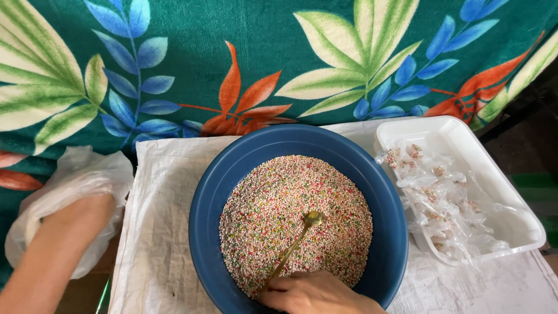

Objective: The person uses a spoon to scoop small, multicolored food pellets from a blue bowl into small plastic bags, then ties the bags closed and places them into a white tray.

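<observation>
Packets (442,203) (clear, small) in white tray (465,139), R of bowl (389,232).

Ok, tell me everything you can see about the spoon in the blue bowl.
The spoon is slim, gold-coloured and looks like metal, with a small round bowl and a long thin handle. It lies slanted on the heap of tiny multicoloured beads in the blue bowl, its head near the middle. The right hand holds the handle's lower end at the bowl's near rim.
</observation>
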